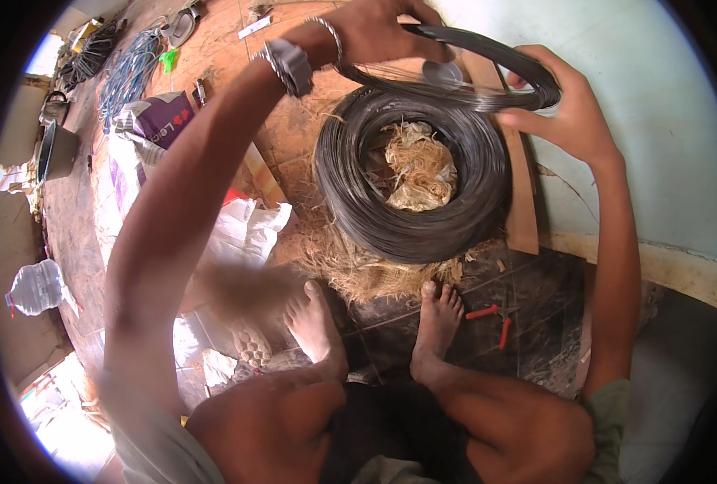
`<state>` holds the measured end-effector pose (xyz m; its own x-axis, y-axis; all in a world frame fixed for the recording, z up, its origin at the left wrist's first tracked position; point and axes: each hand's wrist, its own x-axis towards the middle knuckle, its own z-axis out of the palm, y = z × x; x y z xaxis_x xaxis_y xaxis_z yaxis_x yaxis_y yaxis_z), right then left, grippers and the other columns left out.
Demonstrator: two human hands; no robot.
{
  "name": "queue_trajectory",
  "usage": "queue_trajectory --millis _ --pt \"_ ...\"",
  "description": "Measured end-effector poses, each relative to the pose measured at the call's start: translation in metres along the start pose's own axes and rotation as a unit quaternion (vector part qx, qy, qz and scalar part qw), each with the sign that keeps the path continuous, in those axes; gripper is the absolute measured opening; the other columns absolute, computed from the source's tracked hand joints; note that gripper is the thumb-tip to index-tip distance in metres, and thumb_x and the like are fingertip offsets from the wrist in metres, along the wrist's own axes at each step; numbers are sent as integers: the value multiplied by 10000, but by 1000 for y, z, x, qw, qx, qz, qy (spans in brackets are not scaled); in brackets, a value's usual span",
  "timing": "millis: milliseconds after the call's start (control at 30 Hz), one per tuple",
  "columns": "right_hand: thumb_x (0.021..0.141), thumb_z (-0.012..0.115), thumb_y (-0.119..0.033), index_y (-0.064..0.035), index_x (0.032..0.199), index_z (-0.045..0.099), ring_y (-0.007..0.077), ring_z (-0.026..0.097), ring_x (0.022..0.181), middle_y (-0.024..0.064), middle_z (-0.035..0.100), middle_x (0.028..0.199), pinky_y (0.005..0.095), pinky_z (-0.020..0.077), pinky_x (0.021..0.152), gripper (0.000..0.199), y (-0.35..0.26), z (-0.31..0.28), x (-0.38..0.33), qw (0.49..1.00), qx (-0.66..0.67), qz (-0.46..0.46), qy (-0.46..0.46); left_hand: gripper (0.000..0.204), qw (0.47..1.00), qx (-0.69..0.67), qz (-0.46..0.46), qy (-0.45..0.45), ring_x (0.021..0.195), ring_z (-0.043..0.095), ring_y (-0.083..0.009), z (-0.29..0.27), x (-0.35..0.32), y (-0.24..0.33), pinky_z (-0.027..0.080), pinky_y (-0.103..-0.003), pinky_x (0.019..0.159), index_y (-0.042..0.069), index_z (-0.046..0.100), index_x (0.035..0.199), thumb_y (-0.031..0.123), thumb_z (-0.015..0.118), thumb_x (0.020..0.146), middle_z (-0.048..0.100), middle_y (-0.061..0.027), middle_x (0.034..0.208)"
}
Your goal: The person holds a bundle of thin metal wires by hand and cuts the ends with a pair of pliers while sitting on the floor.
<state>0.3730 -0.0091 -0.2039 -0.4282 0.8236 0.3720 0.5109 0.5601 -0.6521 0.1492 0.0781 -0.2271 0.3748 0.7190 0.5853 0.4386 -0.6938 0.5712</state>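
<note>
A thin loop of dark wire (499,50) is held up, tilted, between my two hands. My left hand (386,32) grips its left end, with part of the wire hidden behind the fingers. At the loop's right end, my right hand (572,101) clasps the bundled strands between thumb and fingers. Beneath it a large, thick coil of dark wire (338,198) lies on the floor. Crumpled wrapping with brown fibre (423,165) fills the coil's centre. Red-handled pliers (503,313) lie on the floor beside my right foot.
Frayed sacking (362,270) spreads under the coil's near edge. A wooden board (522,202) and a pale wall (649,121) stand close on the right. To the left are a printed sack (152,121), blue cords (135,73), a dark basin (60,152) and a clear plastic jug (37,288).
</note>
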Motion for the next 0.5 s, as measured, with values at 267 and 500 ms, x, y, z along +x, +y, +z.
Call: queue_trajectory --millis 267,500 --pt "919 731 -359 -40 927 679 51 438 623 -37 518 627 246 390 570 323 21 -7 27 934 -259 97 227 301 982 -18 3 -187 509 532 -176 -39 49 17 432 -364 514 -33 714 793 263 696 838 593 -107 557" --pt "891 769 -304 -27 853 683 43 450 613 -45 543 624 238 399 565 292 44 -9 28 933 -219 60 280 289 995 39 58 -72 552 609 -294 -7 48 3 480 -430 579 -8 673 719 262 696 820 629 -186 611"
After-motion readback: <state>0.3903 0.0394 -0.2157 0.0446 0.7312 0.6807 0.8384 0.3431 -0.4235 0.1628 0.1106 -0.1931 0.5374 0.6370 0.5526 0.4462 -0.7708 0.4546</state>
